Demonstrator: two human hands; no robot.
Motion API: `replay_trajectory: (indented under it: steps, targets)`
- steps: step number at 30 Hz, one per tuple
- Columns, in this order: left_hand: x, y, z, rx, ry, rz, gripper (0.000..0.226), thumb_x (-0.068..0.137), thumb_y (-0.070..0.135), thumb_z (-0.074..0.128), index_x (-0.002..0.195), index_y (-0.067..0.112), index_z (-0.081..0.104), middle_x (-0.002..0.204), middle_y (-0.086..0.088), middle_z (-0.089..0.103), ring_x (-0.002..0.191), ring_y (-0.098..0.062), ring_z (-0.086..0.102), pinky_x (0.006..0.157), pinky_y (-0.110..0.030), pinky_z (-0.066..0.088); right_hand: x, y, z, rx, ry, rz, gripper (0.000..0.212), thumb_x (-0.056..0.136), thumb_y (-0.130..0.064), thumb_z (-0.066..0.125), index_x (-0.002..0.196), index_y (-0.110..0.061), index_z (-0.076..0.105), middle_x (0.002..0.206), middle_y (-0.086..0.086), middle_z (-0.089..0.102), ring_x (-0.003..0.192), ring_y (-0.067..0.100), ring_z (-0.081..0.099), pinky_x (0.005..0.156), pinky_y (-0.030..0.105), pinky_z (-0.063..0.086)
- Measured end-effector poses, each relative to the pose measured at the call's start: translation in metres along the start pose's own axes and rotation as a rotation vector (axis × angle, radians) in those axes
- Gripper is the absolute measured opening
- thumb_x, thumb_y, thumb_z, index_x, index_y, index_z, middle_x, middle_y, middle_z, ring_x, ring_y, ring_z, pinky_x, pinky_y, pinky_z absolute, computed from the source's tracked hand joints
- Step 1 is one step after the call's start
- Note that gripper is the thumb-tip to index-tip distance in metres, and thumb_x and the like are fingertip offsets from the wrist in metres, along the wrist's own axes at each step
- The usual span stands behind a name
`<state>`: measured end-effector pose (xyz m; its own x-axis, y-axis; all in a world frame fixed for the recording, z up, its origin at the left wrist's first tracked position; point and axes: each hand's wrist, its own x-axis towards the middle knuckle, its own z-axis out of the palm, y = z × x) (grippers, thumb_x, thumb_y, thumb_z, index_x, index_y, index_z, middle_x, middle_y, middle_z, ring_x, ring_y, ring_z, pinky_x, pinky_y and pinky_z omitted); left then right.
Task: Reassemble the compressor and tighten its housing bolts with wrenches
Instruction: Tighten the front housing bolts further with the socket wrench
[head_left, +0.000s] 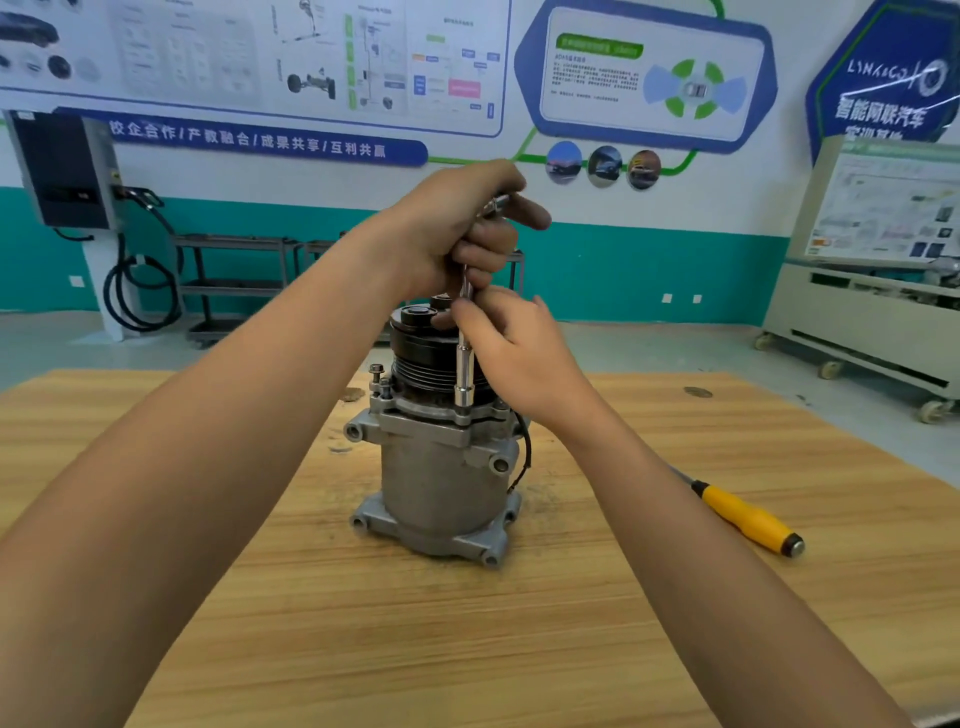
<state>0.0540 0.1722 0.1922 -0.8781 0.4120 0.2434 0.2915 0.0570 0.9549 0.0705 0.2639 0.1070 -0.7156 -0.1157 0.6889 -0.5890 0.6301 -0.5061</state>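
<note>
Socket wrench (464, 374) down on compressor (441, 467)
My L hand (452, 228) grips its top, R hand (519, 353) pinches shaft below; tilt = slip-off.

Long blue banner (249, 141) on the wall: white words, "校企合作 / 产教融合 / 成果共享 / 互利共赢".
Dark blue sign (883, 78) far right on the wall: the brand "LYNK&CO" on top, and big white words "智能网联汽车" below it. The next line down is partly hidden and cannot be read.
Big white poster (218, 57) above the banner: the print is too small to read.
Round-cornered board (649, 78) with a green strip: the words are too blurry to read.
Slanted board (893, 208) at the right: the words are too small to read.
</note>
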Motion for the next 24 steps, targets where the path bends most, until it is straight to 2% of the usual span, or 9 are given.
replay_trajectory:
  steps: [3,5,7,12,14,18,20,22,24]
  targets:
    - [-0.005,0.009,0.004,0.528,0.101,0.098,0.037,0.095,0.027,0.035,0.079,0.006,0.062,0.043,0.003,0.04,0.036,-0.012,0.036,0.041,-0.02,0.034,-0.003,0.0,-0.003,0.033,0.027,0.011,0.028,0.099,-0.022,0.043,0.087,-0.016,0.068,0.102,-0.003,0.069,0.107,0.013,0.054,0.112,0.045,0.001]
    - [-0.008,0.012,0.009,1.047,0.304,0.246,0.04,0.094,0.028,0.035,0.072,0.002,0.056,0.058,-0.008,0.05,0.057,-0.023,0.047,0.048,-0.03,0.037,-0.004,-0.002,-0.003,0.025,0.072,0.001,0.025,0.098,-0.023,0.048,0.084,-0.017,0.068,0.098,-0.003,0.071,0.105,0.013,0.057,0.111,0.044,-0.002]
    - [-0.012,0.013,0.017,1.255,0.412,0.371,0.038,0.092,0.026,0.038,0.06,0.007,0.044,0.056,-0.006,0.042,0.064,-0.023,0.043,0.048,-0.031,0.028,-0.004,-0.003,0.0,-0.015,0.138,-0.003,0.026,0.095,-0.026,0.053,0.08,-0.013,0.07,0.086,-0.003,0.073,0.094,0.014,0.061,0.112,0.043,-0.002]
    - [-0.016,-0.002,0.031,0.498,0.396,0.549,0.043,0.086,0.017,0.055,0.049,0.016,0.033,0.043,0.005,0.023,0.043,-0.009,0.019,0.046,-0.023,0.021,-0.005,-0.008,0.002,-0.013,0.147,0.058,0.034,0.092,-0.031,0.056,0.061,-0.019,0.056,0.06,-0.014,0.059,0.068,0.006,0.054,0.112,0.053,0.011]
    - [-0.016,-0.003,0.025,0.04,0.385,0.516,0.044,0.089,0.015,0.054,0.049,0.017,0.036,0.04,0.006,0.026,0.042,-0.012,0.021,0.049,-0.025,0.023,-0.003,-0.01,0.0,0.117,0.069,0.066,0.033,0.096,-0.028,0.05,0.074,-0.007,0.065,0.073,-0.001,0.068,0.078,0.016,0.061,0.105,0.055,0.029]
    - [-0.015,-0.006,-0.004,-0.522,-0.008,0.398,0.051,0.092,0.026,0.042,0.041,0.019,0.049,0.028,0.008,0.021,0.03,-0.008,0.019,0.04,-0.02,0.024,0.0,-0.009,-0.002,0.258,0.01,0.087,0.03,0.098,-0.014,0.043,0.089,0.003,0.065,0.095,0.029,0.065,0.094,0.037,0.059,0.09,0.049,0.044]
    - [-0.012,-0.007,-0.01,-0.587,-0.064,0.339,0.042,0.089,0.03,0.043,0.051,0.017,0.055,0.028,0.009,0.02,0.03,-0.006,0.02,0.039,-0.018,0.026,0.0,-0.008,-0.001,0.259,0.037,0.071,0.025,0.097,-0.013,0.047,0.081,-0.006,0.066,0.088,0.029,0.066,0.084,0.037,0.06,0.083,0.045,0.045]
    - [-0.007,-0.006,-0.007,-0.502,0.075,0.245,0.035,0.093,0.024,0.045,0.06,0.014,0.052,0.032,0.008,0.027,0.033,-0.007,0.029,0.042,-0.019,0.031,0.001,-0.006,0.001,0.248,0.083,0.08,0.026,0.095,-0.014,0.05,0.078,-0.003,0.066,0.079,0.025,0.067,0.07,0.026,0.058,0.086,0.042,0.042]
    - [-0.003,-0.009,-0.002,0.034,0.382,0.298,0.031,0.096,0.019,0.042,0.066,0.011,0.049,0.045,0.003,0.045,0.043,-0.014,0.044,0.051,-0.025,0.036,0.001,-0.005,0.004,0.225,0.133,0.097,0.025,0.095,-0.016,0.052,0.082,-0.004,0.07,0.072,0.012,0.068,0.065,0.009,0.052,0.091,0.042,0.035]
